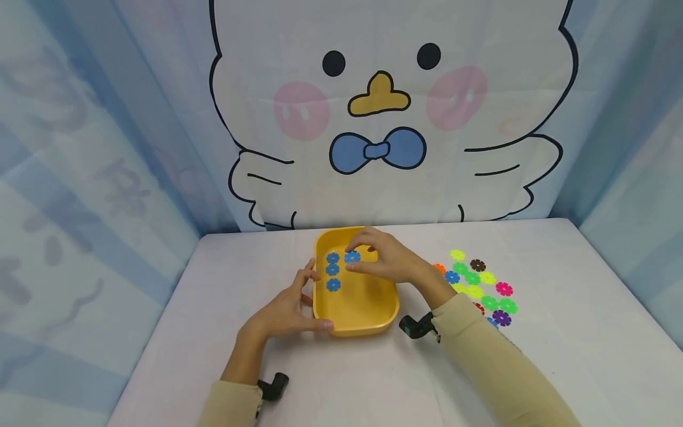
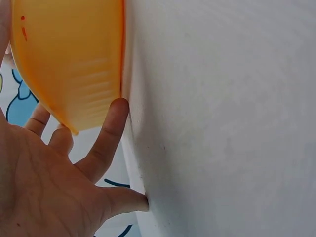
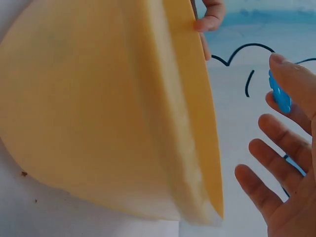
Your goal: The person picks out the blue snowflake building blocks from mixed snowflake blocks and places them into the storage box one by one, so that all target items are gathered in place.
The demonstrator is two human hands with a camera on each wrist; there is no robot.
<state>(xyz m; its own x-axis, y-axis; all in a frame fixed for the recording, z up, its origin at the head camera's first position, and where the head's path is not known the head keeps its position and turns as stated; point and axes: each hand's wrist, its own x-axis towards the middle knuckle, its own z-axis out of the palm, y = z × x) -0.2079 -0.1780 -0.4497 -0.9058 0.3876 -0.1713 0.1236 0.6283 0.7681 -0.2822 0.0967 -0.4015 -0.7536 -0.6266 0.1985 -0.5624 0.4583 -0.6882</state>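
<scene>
Tan sleeves [image 1: 496, 362] reach in from the near edge, and just past the left one the left hand [image 1: 283, 308] holds the yellow tray [image 1: 357, 308] by its left side: fingers spread wide, thumb over the near corner of the rim, other fingertips along the left rim, and one finger, seen from the left wrist, against the tray's lower edge. That hold looks enough to steady the tray on the white table [image 1: 347, 379]; a light, even touch should serve better than a hard press, which might tip the tray and slide the discs inside. Three blue discs [image 1: 333, 270] lie in a column along the left side of the tray floor. A little to their right, over the far part of the tray, the right hand [image 1: 386, 258] pinches one more — the held blue disc [image 3: 280, 94] — between thumb and forefinger, the gap no wider than the disc needs, while its other three fingers fan apart and seem to touch nothing. To set it down well, I would lower it flat before parting the fingertips — not drop it — and keep the spare fingers off the column. Right of the tray, partly behind the right sleeve, loose coloured discs [image 1: 475, 290] lie scattered. Farthest off hangs the printed cloth backdrop [image 1: 379, 196].
</scene>
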